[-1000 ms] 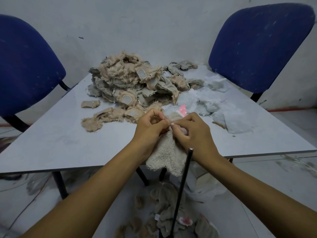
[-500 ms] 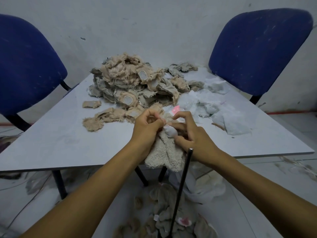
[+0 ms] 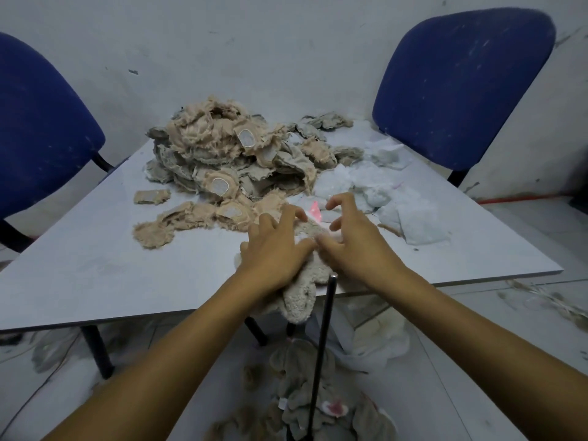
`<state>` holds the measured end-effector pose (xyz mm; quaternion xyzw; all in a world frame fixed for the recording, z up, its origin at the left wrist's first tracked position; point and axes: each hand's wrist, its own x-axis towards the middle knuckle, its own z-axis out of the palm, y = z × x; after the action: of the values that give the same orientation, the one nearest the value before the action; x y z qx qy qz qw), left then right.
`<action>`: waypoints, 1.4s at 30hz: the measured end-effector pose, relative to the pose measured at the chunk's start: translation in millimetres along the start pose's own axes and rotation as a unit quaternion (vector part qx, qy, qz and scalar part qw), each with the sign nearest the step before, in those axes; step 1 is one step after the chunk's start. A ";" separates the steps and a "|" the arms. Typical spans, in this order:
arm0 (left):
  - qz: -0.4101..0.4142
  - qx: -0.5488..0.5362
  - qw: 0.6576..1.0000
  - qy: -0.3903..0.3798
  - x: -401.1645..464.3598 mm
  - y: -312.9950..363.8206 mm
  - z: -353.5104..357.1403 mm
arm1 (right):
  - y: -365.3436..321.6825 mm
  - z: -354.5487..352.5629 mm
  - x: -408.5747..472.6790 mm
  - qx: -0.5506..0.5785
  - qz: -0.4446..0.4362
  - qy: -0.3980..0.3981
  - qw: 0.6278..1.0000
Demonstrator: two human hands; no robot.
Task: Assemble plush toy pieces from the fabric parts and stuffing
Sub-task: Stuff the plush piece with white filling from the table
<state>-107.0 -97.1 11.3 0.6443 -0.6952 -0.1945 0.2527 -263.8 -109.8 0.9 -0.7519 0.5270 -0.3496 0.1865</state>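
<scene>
Beige plush piece [image 3: 300, 300] overhanging table edge [image 3: 127, 316]

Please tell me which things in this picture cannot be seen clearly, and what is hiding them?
- Head view: the upper part of the plush piece is hidden under the left hand and right hand.
- Head view: both hands' fingers are motion-blurred, so their hold cannot be told.
- Head view: the black rod runs off the bottom edge.
- Head view: the lower fabric pile layers are covered by upper pieces.
- Head view: the pink bit is too small to identify.
</scene>
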 end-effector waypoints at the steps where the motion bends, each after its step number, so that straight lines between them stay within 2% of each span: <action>1: 0.005 -0.016 1.000 -0.018 0.3 1.2 -2.4 | 0.5 -0.4 1.2 -0.050 -0.006 -0.025 0.998; 2: 0.002 -0.041 0.999 -0.036 1.2 2.0 -4.4 | 0.2 -1.1 2.2 -0.064 -0.006 -0.043 0.997; 4: -0.008 -0.122 0.992 -0.035 3.6 3.7 -7.4 | -3.2 -2.1 4.0 -0.002 -0.002 -0.070 0.998; 7: 0.002 -0.225 0.971 0.086 0.9 -0.5 -4.2 | -9.2 4.5 -0.2 0.137 -0.026 -0.084 0.987; 9: 0.046 -0.180 0.968 0.170 -1.0 -6.7 1.3 | -12.1 10.7 -4.6 0.173 -0.038 -0.070 0.982; 11: 0.062 -0.132 0.971 0.189 2.3 -10.4 5.7 | -11.4 12.5 -5.3 0.188 -0.029 -0.058 0.980; 12: 0.053 -0.136 0.978 0.152 5.8 -11.0 4.9 | -10.8 11.3 -4.8 0.197 -0.021 -0.051 0.979; 15: 0.013 -0.194 0.979 -0.062 12.4 -10.7 -4.9 | -7.2 6.4 -3.8 0.216 0.000 -0.031 0.976; 16: 0.020 -0.195 0.976 -0.094 13.1 -12.9 -6.7 | -6.6 5.9 -4.2 0.228 0.003 -0.032 0.973; 17: 0.034 -0.189 0.978 -0.087 11.7 -15.4 -7.9 | -6.9 5.5 -5.2 0.245 0.004 -0.036 0.969; 18: 0.052 -0.178 0.982 -0.045 8.5 -17.2 -7.2 | -8.1 5.8 -6.4 0.261 0.000 -0.043 0.964; 21: 0.098 -0.095 0.977 0.163 2.1 -15.9 2.6 | -13.8 7.5 -11.2 0.267 -0.029 -0.078 0.960; 22: 0.108 -0.066 0.971 0.204 1.5 -13.1 5.8 | -14.9 8.1 -12.5 0.266 -0.034 -0.082 0.960; 23: 0.112 -0.063 0.970 0.204 3.6 -12.1 7.6 | -15.1 7.7 -13.3 0.265 -0.032 -0.077 0.961; 24: 0.107 -0.096 0.978 0.154 6.7 -11.2 6.0 | -14.3 7.1 -13.4 0.263 -0.022 -0.062 0.962; 26: 0.078 -0.196 0.977 -0.034 10.8 -10.4 -6.0 | -12.4 4.1 -13.6 0.265 0.006 -0.033 0.964; 28: 0.044 -0.284 0.939 -0.188 13.6 -12.7 -20.3 | -11.6 0.9 -13.1 0.277 0.024 -0.016 0.960; 29: 0.031 -0.315 0.921 -0.228 14.4 -14.0 -26.2 | -11.8 -0.7 -12.8 0.283 0.027 -0.012 0.959; 30: 0.028 -0.329 0.913 -0.239 14.8 -14.9 -31.1 | -12.7 -2.4 -12.4 0.296 0.028 -0.012 0.955; 32: 0.034 -0.341 0.919 -0.196 14.5 -18.0 -32.9 | -16.8 -3.6 -10.7 0.356 0.033 -0.028 0.934; 34: 0.042 -0.317 0.945 -0.067 9.0 -14.6 -24.7 | -23.0 -1.9 -9.2 0.431 0.058 -0.047 0.899; 36: 0.067 -0.212 0.971 0.089 4.7 -6.1 -11.9 | -30.3 -1.1 -9.2 0.488 0.082 -0.053 0.867; 37: 0.078 -0.176 0.974 0.120 3.2 -0.6 -8.0 | -32.7 -2.1 -8.9 0.522 0.088 -0.050 0.847; 38: 0.074 -0.181 0.975 0.106 2.8 3.9 -7.3 | -34.7 -4.6 -8.6 0.558 0.090 -0.053 0.823; 39: 0.056 -0.221 0.972 0.049 2.2 7.6 -11.6 | -36.2 -8.9 -8.4 0.588 0.088 -0.066 0.801; 40: 0.039 -0.283 0.957 -0.040 2.9 9.0 -19.3 | -36.5 -15.0 -7.8 0.603 0.081 -0.083 0.789; 41: 0.037 -0.356 0.923 -0.142 4.5 6.8 -28.7 | -35.7 -22.1 -6.3 0.603 0.069 -0.102 0.788; 42: 0.043 -0.424 0.872 -0.240 4.8 3.5 -37.2 | -34.8 -29.6 -5.0 0.591 0.057 -0.119 0.796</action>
<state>-87.6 -99.5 43.5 0.3784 -0.6119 -0.6081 0.3355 -263.1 -89.6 42.2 -0.4994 0.2331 -0.4901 0.6753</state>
